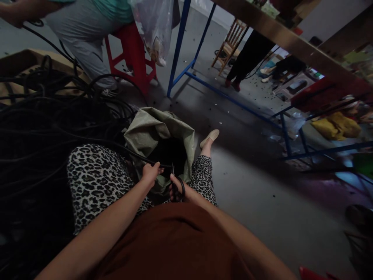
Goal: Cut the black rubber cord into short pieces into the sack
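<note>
My left hand (150, 172) grips a thin black cable (128, 151) that runs in from a big tangle of black cables (43, 116) on my left. My right hand (177, 187) is closed through the black handles of a pair of scissors (174, 179), whose blades point up beside the cable's end. Both hands hover over the dark mouth of a grey-green woven sack (151, 130) that stands between my knees.
Another person sits on a red stool (132, 54) at the back left, next to a hanging clear plastic bag (155, 27). A blue-framed workbench (233, 99) crosses the right side, with a wooden chair (230, 42) and someone's legs behind it. Bare concrete floor lies to my right.
</note>
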The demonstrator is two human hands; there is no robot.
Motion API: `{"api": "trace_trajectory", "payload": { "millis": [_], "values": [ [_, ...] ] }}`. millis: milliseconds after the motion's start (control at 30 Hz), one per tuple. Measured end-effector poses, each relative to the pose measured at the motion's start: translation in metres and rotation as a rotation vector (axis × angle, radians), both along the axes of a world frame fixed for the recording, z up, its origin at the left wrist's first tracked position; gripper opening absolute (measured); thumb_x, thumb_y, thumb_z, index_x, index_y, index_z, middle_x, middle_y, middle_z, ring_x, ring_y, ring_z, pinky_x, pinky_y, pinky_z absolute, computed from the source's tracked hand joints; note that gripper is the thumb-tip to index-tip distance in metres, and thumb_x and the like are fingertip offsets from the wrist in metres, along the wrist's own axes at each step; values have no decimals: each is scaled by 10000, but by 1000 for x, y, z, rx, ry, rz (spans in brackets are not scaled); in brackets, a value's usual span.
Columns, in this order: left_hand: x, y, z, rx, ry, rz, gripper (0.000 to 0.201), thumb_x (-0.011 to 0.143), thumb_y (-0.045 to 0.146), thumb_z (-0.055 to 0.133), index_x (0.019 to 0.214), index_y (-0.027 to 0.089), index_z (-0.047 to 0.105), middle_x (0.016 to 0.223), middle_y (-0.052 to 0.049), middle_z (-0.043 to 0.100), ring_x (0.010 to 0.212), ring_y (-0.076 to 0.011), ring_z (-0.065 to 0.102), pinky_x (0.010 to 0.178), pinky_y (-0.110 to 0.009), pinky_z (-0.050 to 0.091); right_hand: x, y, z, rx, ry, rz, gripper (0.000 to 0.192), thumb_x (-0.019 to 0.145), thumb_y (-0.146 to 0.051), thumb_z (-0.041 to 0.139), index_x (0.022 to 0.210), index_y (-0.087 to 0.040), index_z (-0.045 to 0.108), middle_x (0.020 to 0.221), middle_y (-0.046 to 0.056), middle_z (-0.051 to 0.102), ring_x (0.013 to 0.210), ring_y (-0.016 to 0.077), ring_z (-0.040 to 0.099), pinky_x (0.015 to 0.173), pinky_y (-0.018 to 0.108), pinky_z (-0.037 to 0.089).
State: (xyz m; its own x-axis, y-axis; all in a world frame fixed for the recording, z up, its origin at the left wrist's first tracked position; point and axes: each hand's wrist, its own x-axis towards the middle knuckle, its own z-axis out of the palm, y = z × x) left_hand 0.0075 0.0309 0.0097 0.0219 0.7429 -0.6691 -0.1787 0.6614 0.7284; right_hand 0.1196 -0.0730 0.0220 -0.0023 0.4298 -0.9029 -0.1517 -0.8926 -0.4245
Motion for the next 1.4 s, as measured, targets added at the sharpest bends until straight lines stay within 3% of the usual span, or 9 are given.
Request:
{"api": "trace_trajectory", "payload": {
  "millis": [267,500,667,767,1033,1400],
  "values": [
    [-1,0,-1,20,16,-29,122,769,92,574,663,112,517,552,-42,591,484,-146,617,510,-257,518,0,3,9,7,12,-23,645,874,-703,298,773,-115,544,566,44,563,391,121,558,302,164,304],
    [-1,0,-5,55,14,-26,131,730,128,627,666,122,514,572,-33,593,503,-153,623,533,-276,526,-1,6,4,60,-9,-15,567,928,-593,319,676,-125,513,475,22,497,320,117,516,268,159,259],
    [-1,-1,-3,43,-1,-31,121,743,124,620,675,123,519,578,-34,592,508,-150,623,535,-274,530,-3,5,-3,56,-50,-87,460,906,-551,418,712,-149,526,463,-8,474,290,100,446,285,187,361],
    [-1,-1,-2,35,2,-34,120,750,123,617,681,123,519,577,-34,589,507,-151,625,530,-269,530,-3,4,-4,50,-62,-91,416,898,-526,450,719,-159,529,466,-9,478,296,96,436,286,183,360],
    [0,0,-3,8,-19,-13,168,729,149,673,698,123,511,568,-26,583,498,-152,626,553,-285,536,-6,6,17,-1,-199,-13,451,930,-435,442,584,-146,472,413,-22,420,256,75,381,258,174,284],
    [0,0,-5,-21,-34,-30,159,729,144,676,715,107,522,567,-49,598,493,-153,627,540,-271,528,-2,-1,22,36,-202,46,443,920,-484,466,620,-160,507,442,-7,449,294,53,412,280,141,312]
  ]
}}
